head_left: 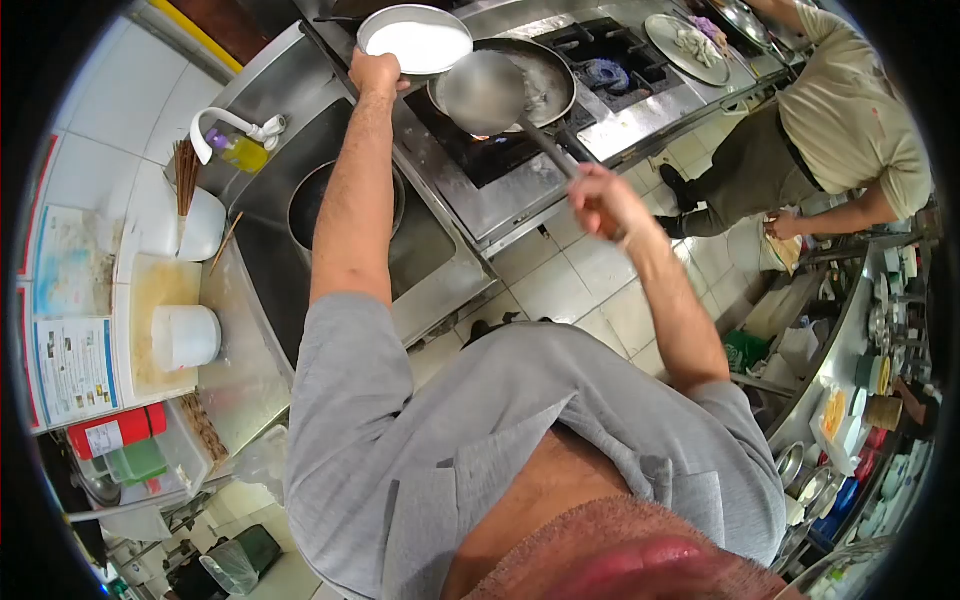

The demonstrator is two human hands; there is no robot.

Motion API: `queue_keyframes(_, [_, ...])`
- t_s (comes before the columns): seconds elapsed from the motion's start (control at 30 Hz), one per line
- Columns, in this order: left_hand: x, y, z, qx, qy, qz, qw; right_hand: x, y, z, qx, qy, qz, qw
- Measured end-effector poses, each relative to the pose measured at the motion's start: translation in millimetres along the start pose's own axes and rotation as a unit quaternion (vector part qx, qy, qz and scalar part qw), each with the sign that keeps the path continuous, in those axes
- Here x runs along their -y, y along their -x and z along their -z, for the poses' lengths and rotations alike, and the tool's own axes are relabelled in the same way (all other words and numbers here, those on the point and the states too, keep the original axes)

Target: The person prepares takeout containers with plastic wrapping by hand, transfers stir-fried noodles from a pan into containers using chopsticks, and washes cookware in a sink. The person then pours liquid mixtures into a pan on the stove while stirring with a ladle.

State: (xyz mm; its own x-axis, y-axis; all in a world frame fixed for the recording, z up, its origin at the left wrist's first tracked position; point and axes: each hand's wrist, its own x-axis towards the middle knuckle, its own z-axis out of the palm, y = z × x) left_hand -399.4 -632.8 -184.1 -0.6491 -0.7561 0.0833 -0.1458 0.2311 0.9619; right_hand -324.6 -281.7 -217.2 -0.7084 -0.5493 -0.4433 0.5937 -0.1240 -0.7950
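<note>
My left hand [376, 76] grips the rim of a metal bowl [365, 22] with white liquid [420, 46] in it, held near the stove's left end. In my right hand [608, 203] is the handle of a ladle [484, 94], whose round head is blurred. That head hangs over the near left part of a wide pan [568, 84] on a burner and hides some of it. Pale pieces of food [540, 88] lie in the pan. A little flame shows below the pan's near edge.
To the left, a sink [272, 215] holds a dark pan [297, 212] beside a white faucet [200, 128]. A plate of food [660, 40] rests right of a bare burner [606, 74]. Another person [850, 110] stands at the right, near shelves of dishes.
</note>
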Motion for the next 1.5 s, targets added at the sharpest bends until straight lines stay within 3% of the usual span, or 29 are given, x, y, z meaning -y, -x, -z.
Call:
queue_keyframes(0.03, [-2, -1, 0, -0.005, 0.024, 0.000, 1.000, 9, -15, 19, 0.041, 0.018, -0.014, 0.999])
queue_keyframes(0.13, [0, -4, -1, 0.003, 0.041, 0.016, 0.999, -14, -17, 0, -0.093, 0.381, 0.045, 0.919])
queue_keyframes(0.17, [-1, -3, -2, -0.011, 0.053, 0.025, 0.998, -50, -32, 8, -0.115, 0.446, 0.155, 0.874])
queue_keyframes(0.27, [1, -9, -1, -0.013, 0.035, 0.005, 0.999, -23, 23, -38, -0.051, 0.255, 0.018, 0.965])
queue_keyframes(0.37, [11, -9, -4, 0.002, 0.053, 0.016, 0.998, 11, -21, 21, 0.030, 0.054, -0.023, 0.998])
queue_keyframes(0.43, [8, -12, -2, 0.016, 0.036, 0.020, 0.999, 6, -21, 9, -0.008, 0.139, 0.022, 0.990])
queue_keyframes(0.5, [1, -8, 0, 0.015, 0.025, 0.030, 0.999, -35, -18, -13, -0.115, 0.402, 0.086, 0.904])
queue_keyframes(0.57, [7, -13, -3, 0.010, 0.006, 0.008, 1.000, -31, 20, -44, -0.075, 0.334, 0.017, 0.939])
queue_keyframes(0.7, [5, -10, -1, 0.015, -0.003, -0.007, 1.000, 10, -14, 21, 0.026, 0.064, -0.017, 0.997])
queue_keyframes(0.83, [3, -7, -1, 0.001, -0.046, -0.012, 0.999, -29, -4, -17, -0.096, 0.368, 0.055, 0.923])
queue_keyframes(0.93, [-6, -4, 1, -0.010, -0.067, -0.009, 0.998, -27, 21, -38, -0.052, 0.231, 0.017, 0.971])
queue_keyframes(1.0, [-1, 0, 1, -0.005, -0.085, -0.011, 0.996, -11, 3, -3, 0.000, 0.071, 0.003, 0.998])
queue_keyframes(1.03, [-4, 4, 2, -0.012, -0.081, -0.014, 0.997, 5, -6, 10, 0.012, 0.083, -0.019, 0.996])
queue_keyframes(1.1, [-9, 6, 2, -0.022, -0.073, -0.022, 0.997, -12, -27, 26, -0.001, 0.189, 0.038, 0.981])
queue_keyframes(1.17, [-9, 6, 3, -0.031, -0.101, -0.016, 0.994, -35, -8, -9, -0.110, 0.400, 0.059, 0.908])
queue_keyframes(1.2, [-10, 4, 4, -0.035, -0.100, -0.017, 0.994, -48, 2, -19, -0.110, 0.400, 0.082, 0.906])
queue_keyframes(1.23, [-11, 3, 3, -0.041, -0.096, -0.016, 0.994, -46, 15, -31, -0.086, 0.387, 0.058, 0.916])
queue_keyframes(1.3, [-10, 4, 3, -0.041, -0.096, -0.012, 0.994, -19, 27, -38, -0.038, 0.221, -0.002, 0.974])
queue_keyframes(1.37, [-13, 9, 5, -0.036, -0.034, -0.019, 0.999, -1, -13, 8, 0.013, 0.027, -0.010, 1.000])
queue_keyframes(1.43, [-14, 9, 4, -0.052, 0.003, -0.018, 0.998, 1, -25, 20, 0.030, 0.051, -0.007, 0.998])
queue_keyframes(1.47, [-11, 5, 4, -0.037, 0.054, -0.010, 0.998, -10, -25, 12, -0.028, 0.223, 0.036, 0.974])
queue_keyframes(1.5, [-7, 2, 4, -0.023, 0.104, -0.001, 0.994, -25, -26, 4, -0.085, 0.386, 0.078, 0.915])
